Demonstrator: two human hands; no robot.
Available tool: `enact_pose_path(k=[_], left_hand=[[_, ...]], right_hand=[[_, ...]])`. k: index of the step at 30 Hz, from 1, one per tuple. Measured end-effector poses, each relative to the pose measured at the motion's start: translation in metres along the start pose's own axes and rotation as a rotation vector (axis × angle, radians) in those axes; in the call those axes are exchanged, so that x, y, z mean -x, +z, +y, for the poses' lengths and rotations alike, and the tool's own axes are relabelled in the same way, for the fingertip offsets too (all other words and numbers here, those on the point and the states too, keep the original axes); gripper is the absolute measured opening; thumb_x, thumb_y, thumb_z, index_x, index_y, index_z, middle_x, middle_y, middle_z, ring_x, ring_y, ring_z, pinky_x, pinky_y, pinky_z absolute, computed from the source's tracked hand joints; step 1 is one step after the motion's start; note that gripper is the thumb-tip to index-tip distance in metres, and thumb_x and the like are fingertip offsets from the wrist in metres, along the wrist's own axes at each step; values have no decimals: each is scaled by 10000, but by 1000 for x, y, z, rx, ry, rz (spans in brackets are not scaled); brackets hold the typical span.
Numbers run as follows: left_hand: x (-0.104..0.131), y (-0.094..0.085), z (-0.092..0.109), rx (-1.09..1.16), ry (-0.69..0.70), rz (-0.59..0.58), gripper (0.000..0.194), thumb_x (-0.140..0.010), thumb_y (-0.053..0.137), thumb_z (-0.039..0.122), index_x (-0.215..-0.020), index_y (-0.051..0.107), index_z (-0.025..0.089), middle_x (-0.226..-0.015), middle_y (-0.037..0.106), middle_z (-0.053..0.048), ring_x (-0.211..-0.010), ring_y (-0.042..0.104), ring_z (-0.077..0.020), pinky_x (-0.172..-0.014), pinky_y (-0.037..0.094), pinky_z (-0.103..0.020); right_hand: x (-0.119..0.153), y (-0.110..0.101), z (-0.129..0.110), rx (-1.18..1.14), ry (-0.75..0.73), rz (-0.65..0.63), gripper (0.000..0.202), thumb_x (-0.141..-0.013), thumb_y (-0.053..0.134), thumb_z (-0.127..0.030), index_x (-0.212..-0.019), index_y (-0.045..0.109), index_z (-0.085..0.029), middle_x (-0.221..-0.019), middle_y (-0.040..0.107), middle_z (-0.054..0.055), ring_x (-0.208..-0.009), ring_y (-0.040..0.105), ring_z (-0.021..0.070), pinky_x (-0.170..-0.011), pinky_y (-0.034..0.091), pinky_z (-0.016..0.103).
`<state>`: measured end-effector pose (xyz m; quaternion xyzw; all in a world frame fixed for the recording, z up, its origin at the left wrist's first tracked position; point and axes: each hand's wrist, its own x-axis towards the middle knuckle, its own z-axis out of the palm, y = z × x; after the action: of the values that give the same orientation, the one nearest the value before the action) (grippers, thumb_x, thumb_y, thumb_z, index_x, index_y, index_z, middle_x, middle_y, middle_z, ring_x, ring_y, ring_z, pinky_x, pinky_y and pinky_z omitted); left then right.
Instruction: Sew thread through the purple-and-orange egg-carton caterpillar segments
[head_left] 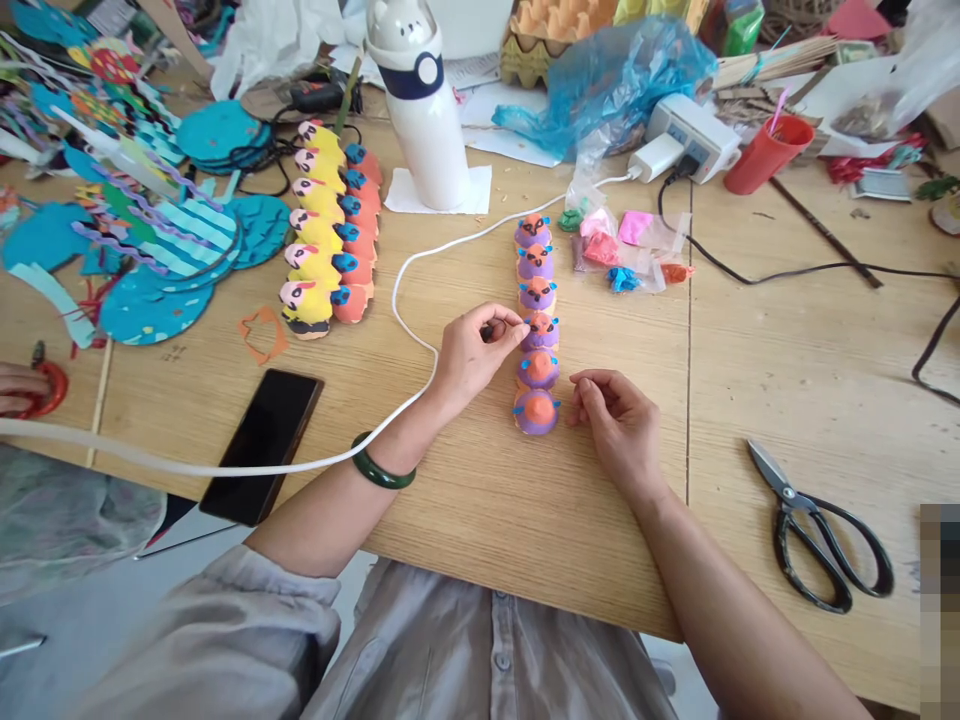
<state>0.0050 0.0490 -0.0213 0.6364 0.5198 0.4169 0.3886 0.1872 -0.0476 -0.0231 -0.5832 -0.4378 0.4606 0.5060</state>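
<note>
A strip of egg carton cups painted purple point(537, 370) lies lengthwise in front of me, each cup with an orange top and small blue side pieces. The farther cups carry black marks like faces; the two nearest have plain orange tops. My left hand point(474, 358) is closed in a pinch, its fingertips at the left side of the third cup from the near end. A small dark lump point(487, 332) shows within its curled fingers. Just right of the nearest cups, my right hand point(616, 420) is held with fingers curled and thumb against them; whatever they hold is hidden.
Yellow and red carton strips point(319, 240), a white bottle point(427, 120) and coloured clay pieces point(622, 245) lie beyond. A white cable point(397, 290) crosses under my left forearm. A phone point(262, 440) lies left, scissors point(814, 530) right. Another person's hand point(19, 388) holds red-handled scissors.
</note>
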Motion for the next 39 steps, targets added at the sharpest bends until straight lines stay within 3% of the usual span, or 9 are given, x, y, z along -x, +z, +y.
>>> enact_pose_path(k=[8, 12, 15, 20, 25, 30, 35, 37, 39], left_hand=[[9, -7, 12, 148, -92, 79, 159, -842, 680, 340, -838, 732, 189, -805, 714, -22, -730, 599, -130, -657, 461, -250], [22, -5, 24, 444, -316, 41, 168, -776, 673, 271, -906, 732, 181, -654, 552, 38, -521, 403, -67, -491, 321, -227], [34, -2, 29, 545, -365, 26, 210, -734, 670, 241, -924, 726, 171, -595, 461, 65, -502, 358, -58, -485, 300, -220], [58, -1, 27, 431, -319, 38, 205, -791, 690, 326, -935, 733, 187, -686, 526, 41, -544, 383, -69, -513, 345, -226], [72, -2, 24, 404, -275, -13, 258, -781, 704, 289, -1018, 729, 190, -753, 506, 35, -612, 436, -85, -570, 379, -227], [68, 5, 13, 304, -156, -107, 557, -686, 834, 269, -1220, 690, 199, -825, 487, 44, -627, 429, -81, -614, 407, -234], [59, 7, 6, 257, -58, -78, 542, -714, 847, 250, -1232, 700, 192, -828, 495, 46, -647, 436, -78, -651, 415, -234], [57, 6, 14, 283, -60, -45, 526, -703, 864, 243, -1205, 723, 175, -814, 497, 48, -642, 420, -71, -640, 398, -228], [57, 6, 28, 461, -107, 12, 404, -783, 822, 303, -1151, 746, 155, -806, 504, 35, -684, 455, -75, -675, 419, -220]], right_hand=[[0, -1, 0, -1, 15, 3, 217, -901, 669, -411, -918, 703, -197, -688, 612, -24, -546, 563, 101, -527, 536, 250], [0, 0, 0, -15, 7, 21, 196, -903, 658, -382, -960, 696, -199, -710, 617, -23, -571, 570, 106, -543, 563, 254], [1, 0, 0, -25, -1, 22, 187, -904, 649, -368, -974, 693, -200, -723, 625, -20, -568, 576, 105, -544, 567, 255], [2, 0, 1, -56, -19, 42, 160, -904, 651, -335, -966, 697, -195, -778, 663, -9, -581, 627, 100, -577, 578, 257], [4, 2, -1, -137, 2, 20, 198, -902, 680, -379, -969, 684, -192, -905, 730, 34, -695, 735, 144, -651, 642, 308], [3, 3, 1, -205, -10, -11, 212, -897, 705, -387, -959, 686, -185, -921, 741, 53, -834, 769, 190, -732, 673, 356], [0, 3, 5, -194, -67, -4, 214, -903, 704, -397, -937, 697, -187, -937, 739, 56, -870, 764, 192, -801, 676, 387], [0, 3, 6, -151, -100, 6, 210, -916, 687, -399, -944, 706, -191, -960, 737, 61, -891, 757, 197, -797, 675, 385], [1, 3, 6, -84, -158, 51, 193, -931, 666, -385, -955, 711, -199, -983, 729, 60, -876, 734, 184, -735, 669, 349]])
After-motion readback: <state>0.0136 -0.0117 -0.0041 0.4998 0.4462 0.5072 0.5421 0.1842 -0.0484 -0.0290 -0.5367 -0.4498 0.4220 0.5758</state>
